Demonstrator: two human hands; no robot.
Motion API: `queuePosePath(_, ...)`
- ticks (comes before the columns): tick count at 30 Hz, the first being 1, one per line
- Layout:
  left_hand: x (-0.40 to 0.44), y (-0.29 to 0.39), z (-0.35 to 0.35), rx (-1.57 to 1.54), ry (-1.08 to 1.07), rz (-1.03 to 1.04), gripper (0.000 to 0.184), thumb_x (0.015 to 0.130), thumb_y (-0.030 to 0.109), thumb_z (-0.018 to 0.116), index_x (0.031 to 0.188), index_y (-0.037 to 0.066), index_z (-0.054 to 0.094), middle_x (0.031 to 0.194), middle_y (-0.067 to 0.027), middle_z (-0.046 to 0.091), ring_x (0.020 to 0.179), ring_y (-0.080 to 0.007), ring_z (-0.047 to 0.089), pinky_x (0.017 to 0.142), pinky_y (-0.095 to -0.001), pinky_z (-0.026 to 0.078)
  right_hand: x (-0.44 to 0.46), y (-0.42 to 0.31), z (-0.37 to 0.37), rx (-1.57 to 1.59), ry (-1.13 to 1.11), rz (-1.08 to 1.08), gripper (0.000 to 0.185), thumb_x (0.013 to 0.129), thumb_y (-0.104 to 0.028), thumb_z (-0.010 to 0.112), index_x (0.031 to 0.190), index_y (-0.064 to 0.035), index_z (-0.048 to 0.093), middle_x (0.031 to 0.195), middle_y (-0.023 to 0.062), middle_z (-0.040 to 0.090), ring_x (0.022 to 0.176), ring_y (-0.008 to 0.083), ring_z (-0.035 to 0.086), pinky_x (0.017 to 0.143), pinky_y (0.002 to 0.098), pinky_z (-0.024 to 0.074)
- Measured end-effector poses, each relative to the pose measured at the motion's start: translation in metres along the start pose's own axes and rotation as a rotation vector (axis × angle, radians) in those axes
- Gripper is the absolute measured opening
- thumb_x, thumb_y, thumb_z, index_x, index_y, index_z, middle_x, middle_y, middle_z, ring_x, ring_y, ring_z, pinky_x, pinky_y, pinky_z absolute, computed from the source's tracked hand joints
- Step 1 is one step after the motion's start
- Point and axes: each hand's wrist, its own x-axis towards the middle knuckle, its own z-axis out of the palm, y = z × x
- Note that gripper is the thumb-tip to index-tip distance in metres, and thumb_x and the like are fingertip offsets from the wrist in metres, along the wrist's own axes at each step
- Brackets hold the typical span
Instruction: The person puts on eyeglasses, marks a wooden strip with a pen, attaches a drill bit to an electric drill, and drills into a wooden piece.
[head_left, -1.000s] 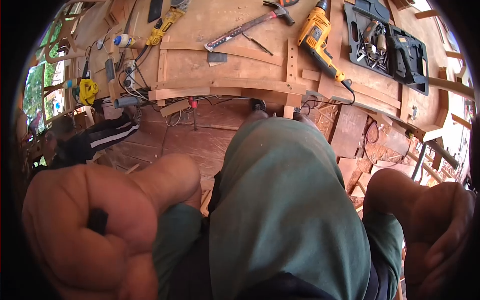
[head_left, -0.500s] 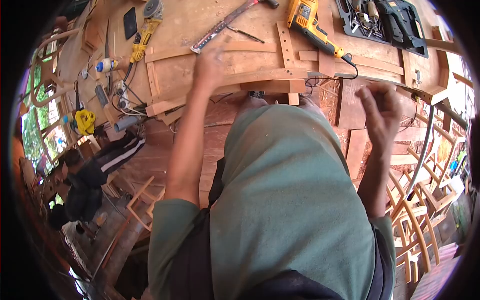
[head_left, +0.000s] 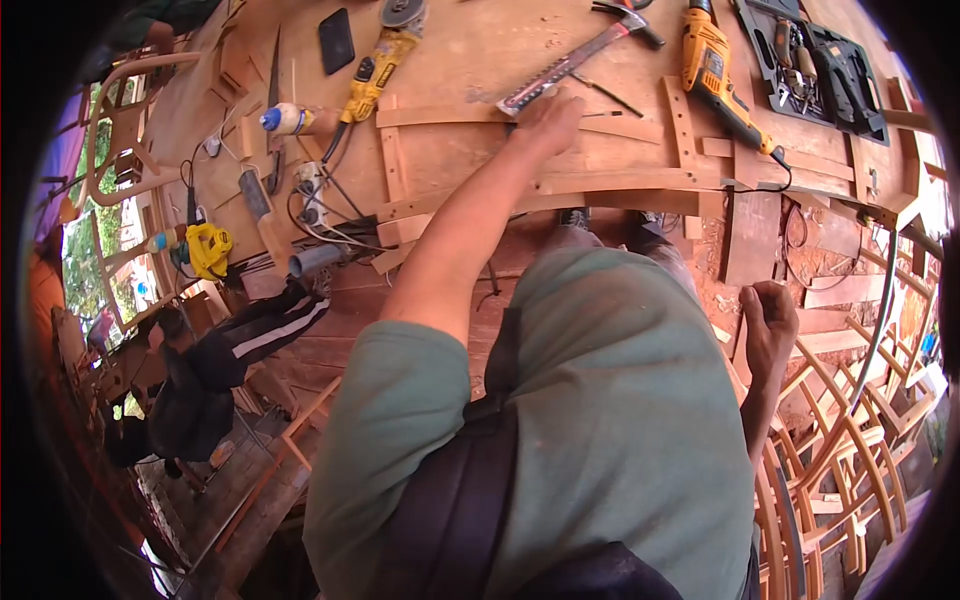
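Note:
My left hand [head_left: 548,125] reaches over the workbench, palm down with bent fingers, just below the handle of a claw hammer [head_left: 570,68]. A thin dark stick [head_left: 603,114] shows at the right edge of its fingers; what exactly the fingers hold is hidden. Beside the hammer lies a slim dark tool [head_left: 607,95], slanting down to the right. Under and around the hand runs a curved wooden strip [head_left: 450,116], part of a wooden frame on the bench. My right hand [head_left: 770,322] hangs at my right side, fingers curled in, with nothing visible in them.
On the bench [head_left: 480,50] lie a yellow angle grinder [head_left: 382,70], a phone [head_left: 337,41], a yellow drill [head_left: 712,65] and an open tool case [head_left: 800,65]. Chair frames [head_left: 850,430] stand at right. A crouching person [head_left: 190,385] is at lower left, near a yellow power tool [head_left: 208,250].
The view has shifted, so the bench things sit farther right. My left hand has moved farther over the bench, close beside the hammer handle. My right hand has dropped lower.

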Motion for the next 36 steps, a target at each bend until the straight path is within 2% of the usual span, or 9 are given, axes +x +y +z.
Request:
queuePosePath(7,0.001,0.005,-0.037,-0.017,-0.301,0.075,0.014,0.083,0.004,0.066,0.096,0.003,0.068,0.098,-0.0205,0.072,0.099,-0.0384,0.070,0.084,-0.0474,0.054,-0.030,-0.011,0.019,-0.021,0.057,0.009,0.015,0.095,-0.012,0.071,0.102,-0.0001,0.064,0.086,0.0012,0.063,0.080,0.0080,0.059,0.074,0.0244,0.0494)
queuePosePath(9,-0.006,0.011,-0.060,-0.009,-0.156,0.180,0.010,0.080,0.004,0.071,0.089,0.003,0.067,0.089,-0.0203,0.071,0.085,-0.0379,0.069,0.077,-0.0457,0.054,-0.031,-0.017,0.020,-0.072,0.054,0.000,0.017,0.094,-0.013,0.072,0.102,-0.0001,0.064,0.087,0.0034,0.066,0.081,0.0101,0.063,0.076,0.0263,0.0516)
queuePosePath(13,-0.018,0.010,-0.116,-0.524,-0.028,0.197,0.017,0.076,0.004,0.081,0.082,0.003,0.065,0.072,-0.0063,0.066,0.066,-0.0152,0.060,0.064,-0.0332,0.051,-0.027,-0.022,0.022,-0.061,0.039,-0.018,0.020,0.092,-0.014,0.075,0.102,0.0001,0.065,0.087,0.0061,0.068,0.082,0.0134,0.066,0.078,0.0289,0.0535)
queuePosePath(18,-0.101,0.051,-0.255,-0.656,0.655,0.385,0.013,0.084,0.005,0.082,0.091,0.001,0.071,0.077,0.0033,0.065,0.065,-0.0032,0.054,0.056,-0.0207,0.040,-0.022,-0.046,0.027,-0.053,-0.027,-0.081,0.023,0.089,-0.013,0.077,0.103,0.0002,0.065,0.089,0.0064,0.069,0.086,0.0143,0.067,0.081,0.0293,0.0534)
queuePosePath(20,-0.120,0.057,-0.279,-1.051,0.803,0.430,0.011,0.088,0.000,0.077,0.095,-0.001,0.068,0.074,-0.0008,0.063,0.054,-0.0022,0.041,0.048,-0.0211,0.029,-0.016,-0.058,0.029,-0.043,-0.079,-0.121,0.023,0.091,-0.011,0.076,0.106,-0.0002,0.063,0.092,0.0043,0.069,0.091,0.0124,0.067,0.084,0.0281,0.0527)
queuePosePath(24,-0.121,0.036,-0.273,-1.516,0.654,0.534,0.011,0.095,0.009,0.071,0.101,0.002,0.064,0.068,0.0026,0.050,0.051,-0.0047,0.036,0.045,-0.0212,0.029,0.005,-0.093,0.039,-0.188,0.282,-0.669,0.038,0.081,-0.015,0.082,0.112,-0.0020,0.064,0.108,0.0134,0.068,0.101,0.0278,0.067,0.086,0.0380,0.0532)
queuePosePath(27,-0.096,0.037,-0.224,-1.765,0.360,0.575,0.010,0.097,0.016,0.069,0.100,0.007,0.065,0.065,0.0046,0.045,0.051,-0.0056,0.034,0.045,-0.0214,0.028,0.016,-0.129,0.035,-0.293,0.336,-0.856,0.049,0.078,-0.021,0.084,0.118,-0.0035,0.061,0.118,0.0172,0.065,0.106,0.0350,0.064,0.086,0.0431,0.0526)
queuePosePath(31,-0.082,0.070,-0.147,-2.112,0.276,0.254,0.005,0.097,0.017,0.069,0.096,0.014,0.066,0.065,0.0051,0.046,0.051,-0.0058,0.036,0.045,-0.0212,0.027,0.025,-0.120,0.044,-0.288,-0.022,-0.556,0.050,0.080,-0.031,0.083,0.116,-0.0042,0.062,0.105,0.0206,0.068,0.098,0.0398,0.065,0.082,0.0465,0.0518)
queuePosePath(36,-0.081,0.090,-0.103,-2.239,0.091,-0.022,0.006,0.099,0.016,0.066,0.095,0.011,0.064,0.075,0.0029,0.055,0.055,-0.0065,0.042,0.046,-0.0204,0.034,0.032,-0.078,0.063,-0.146,-0.158,-0.246,0.046,0.078,-0.026,0.083,0.114,-0.0037,0.065,0.093,0.0214,0.070,0.093,0.0410,0.067,0.082,0.0479,0.0525)
